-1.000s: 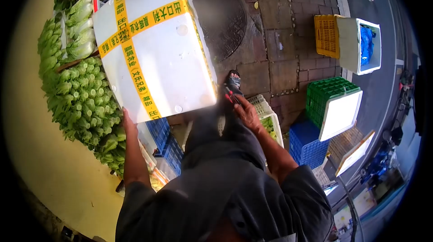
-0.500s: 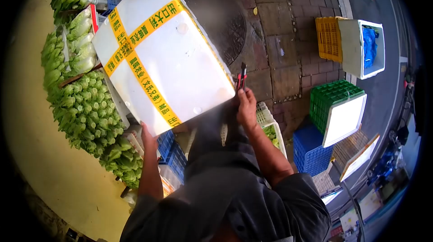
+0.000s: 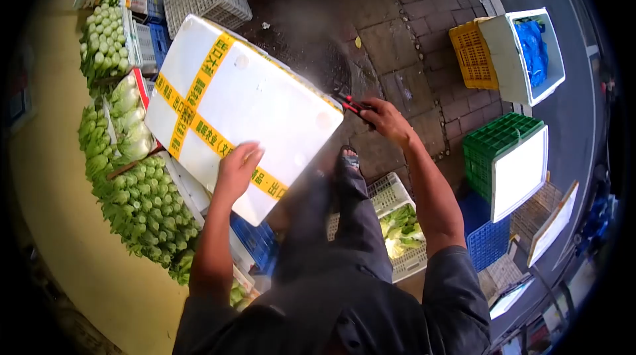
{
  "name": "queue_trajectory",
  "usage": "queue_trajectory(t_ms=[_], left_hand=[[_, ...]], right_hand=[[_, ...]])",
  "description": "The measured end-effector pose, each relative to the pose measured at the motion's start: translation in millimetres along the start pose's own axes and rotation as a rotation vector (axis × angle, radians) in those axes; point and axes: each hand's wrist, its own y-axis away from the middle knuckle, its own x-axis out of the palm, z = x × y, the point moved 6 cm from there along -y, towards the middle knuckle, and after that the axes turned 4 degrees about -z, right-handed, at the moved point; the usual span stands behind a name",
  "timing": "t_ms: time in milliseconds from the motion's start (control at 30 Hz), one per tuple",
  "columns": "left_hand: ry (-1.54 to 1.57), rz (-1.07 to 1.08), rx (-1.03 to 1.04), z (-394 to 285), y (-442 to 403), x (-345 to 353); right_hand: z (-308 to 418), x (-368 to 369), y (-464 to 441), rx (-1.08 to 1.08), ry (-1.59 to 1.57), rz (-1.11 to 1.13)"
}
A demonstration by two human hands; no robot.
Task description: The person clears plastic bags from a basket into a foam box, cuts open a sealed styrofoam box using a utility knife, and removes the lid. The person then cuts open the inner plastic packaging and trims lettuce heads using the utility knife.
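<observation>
Box (image 3: 245, 113), white foam crossed by yellow tape (image 3: 189, 116), at 11 o'clock from the wearer; what carries it is hidden. Positions below are read from the middle of the box. At 6 o'clock, the left hand (image 3: 236, 173) rests on the top, its fingers together and gripping nothing. At 3 o'clock, the right hand (image 3: 391, 123) has its fingers wrapped around a red-and-black cutter (image 3: 354, 106); whether the tip touches the box's edge or stands just beside it cannot be told. Handling: the foam is probably stiff but brittle, apt to dent under fingertips and chip at the corners, and slippery if damp. The shell should be light; the contents, unseen, decide the weight. Sound hold: flat palms low on two opposite sides, never by the tape. Beyond, at 4 o'clock, greens (image 3: 401, 226) in a white crate (image 3: 412, 262); between 7 and 8, piled stalks (image 3: 156, 202); farther, at 3, a green crate (image 3: 480, 150).
</observation>
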Motion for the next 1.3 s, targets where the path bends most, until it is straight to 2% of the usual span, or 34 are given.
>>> queue_trajectory(t_ms=[67, 100, 233, 367, 600, 700, 800, 833, 1067, 1300], left_hand=[[-0.298, 0.004, 0.556, -82, -63, 50], [-0.365, 0.022, 0.614, -94, -85, 68], [-0.726, 0.113, 0.740, -101, -140, 116], [-0.905, 0.262, 0.664, -92, -144, 120], [-0.869, 0.251, 0.634, -93, -142, 114], [-0.876, 0.239, 0.626, -87, -142, 113], [-0.875, 0.245, 0.620, -90, -142, 114], [-0.875, 0.245, 0.624, -90, -141, 113], [-0.881, 0.252, 0.623, -92, -138, 113], [-0.881, 0.249, 0.624, -92, -137, 113]], right_hand=[[11, 1, -12, -0.101, 0.151, 0.064], [12, 2, -16, -0.019, 0.165, 0.102], [43, -8, -6, -0.028, 0.215, 0.090], [53, -13, -4, -0.102, 0.318, 0.102], [61, -17, -12, -0.227, 0.354, 0.086], [55, -30, 1, -0.019, 0.208, 0.123], [46, -19, -6, -0.099, 0.305, 0.093], [48, -11, -12, -0.185, 0.337, 0.088], [49, -14, -19, -0.183, 0.345, 0.122], [38, -5, -28, -0.314, 0.359, 0.097]])
